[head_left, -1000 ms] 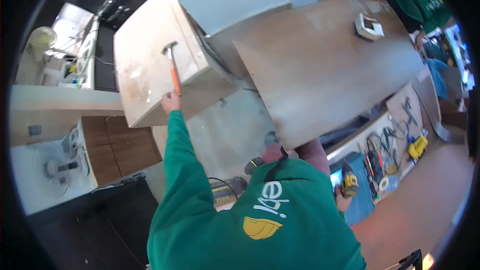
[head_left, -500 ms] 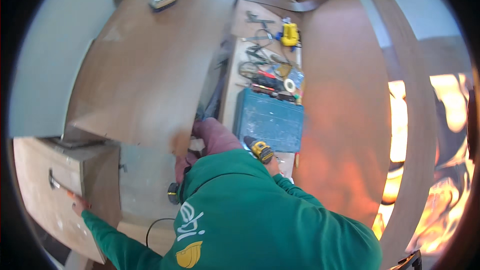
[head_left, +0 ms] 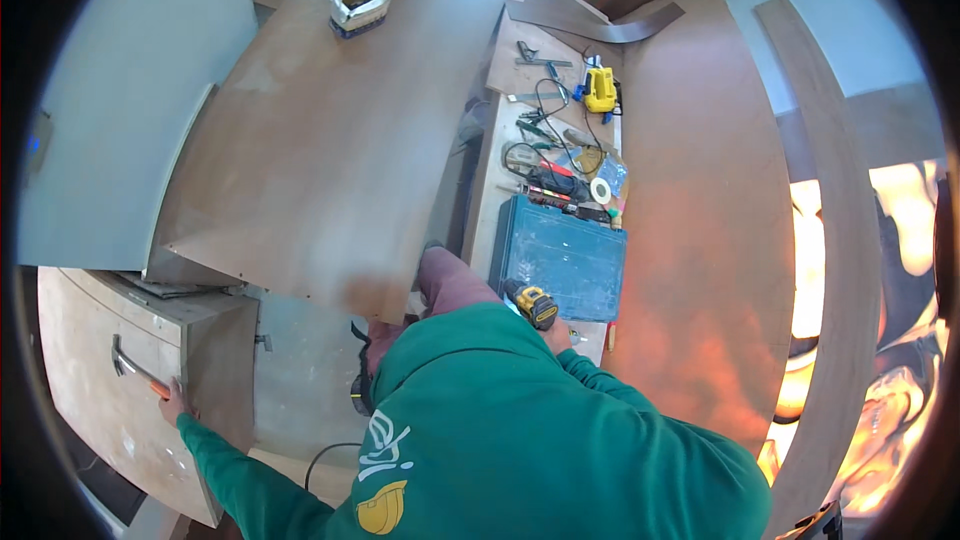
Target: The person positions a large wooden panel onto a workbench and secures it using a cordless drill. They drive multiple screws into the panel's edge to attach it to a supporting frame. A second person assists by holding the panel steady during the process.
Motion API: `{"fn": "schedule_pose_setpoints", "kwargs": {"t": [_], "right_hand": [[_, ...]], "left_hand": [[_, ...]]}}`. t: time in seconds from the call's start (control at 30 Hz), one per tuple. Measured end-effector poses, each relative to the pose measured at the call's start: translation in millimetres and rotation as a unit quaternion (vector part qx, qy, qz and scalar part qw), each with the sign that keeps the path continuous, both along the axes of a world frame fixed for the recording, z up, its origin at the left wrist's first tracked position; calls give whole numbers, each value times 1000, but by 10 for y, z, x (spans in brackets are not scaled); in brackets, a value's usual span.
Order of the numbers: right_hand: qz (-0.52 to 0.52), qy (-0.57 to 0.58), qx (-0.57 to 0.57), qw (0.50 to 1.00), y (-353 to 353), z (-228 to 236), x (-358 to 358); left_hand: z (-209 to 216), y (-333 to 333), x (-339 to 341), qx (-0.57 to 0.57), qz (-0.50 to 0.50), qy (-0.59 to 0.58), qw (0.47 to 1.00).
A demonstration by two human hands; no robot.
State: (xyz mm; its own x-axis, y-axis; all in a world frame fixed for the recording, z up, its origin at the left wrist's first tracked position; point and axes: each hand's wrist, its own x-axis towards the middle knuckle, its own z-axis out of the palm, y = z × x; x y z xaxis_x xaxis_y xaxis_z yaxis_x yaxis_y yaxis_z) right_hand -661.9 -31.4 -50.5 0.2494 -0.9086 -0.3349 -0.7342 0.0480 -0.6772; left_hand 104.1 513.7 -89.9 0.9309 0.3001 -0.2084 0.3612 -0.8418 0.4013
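At lower left, the left hand (head_left: pixel 172 402) grips a hammer (head_left: pixel 135 370) against the cabinet (head_left: pixel 120 420), now lowered; the right hand (head_left: pixel 556 337) still clasps the yellow drill (head_left: pixel 532 304).

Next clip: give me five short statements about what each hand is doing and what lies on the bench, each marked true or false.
1. The left hand grips an orange-handled hammer against the pale wooden cabinet. True.
2. The right hand holds a yellow-and-black cordless drill. True.
3. The blue tool case stands open. False: its lid is shut.
4. The small open cardboard box sits on the large curved brown panel. True.
5. The white tape roll lies on the cabinet. False: it lies among the tools beside the case.
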Motion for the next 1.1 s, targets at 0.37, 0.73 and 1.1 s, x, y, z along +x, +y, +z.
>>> {"fn": "schedule_pose_setpoints", "kwargs": {"t": [0.37, 0.73, 1.1], "right_hand": [[32, 26, 50, 998, -884, 579, 724], [209, 43, -117, 970, -3172, 1497, 2042], [175, -171, -37, 969, -4861, 1772, 3831]], "left_hand": [[386, -48, 378, -271, 179, 55, 944], [1456, -4073, -1723, -298, 23, -216, 929], [856, -6546, -2323, -242, -8, -107, 964]]}}
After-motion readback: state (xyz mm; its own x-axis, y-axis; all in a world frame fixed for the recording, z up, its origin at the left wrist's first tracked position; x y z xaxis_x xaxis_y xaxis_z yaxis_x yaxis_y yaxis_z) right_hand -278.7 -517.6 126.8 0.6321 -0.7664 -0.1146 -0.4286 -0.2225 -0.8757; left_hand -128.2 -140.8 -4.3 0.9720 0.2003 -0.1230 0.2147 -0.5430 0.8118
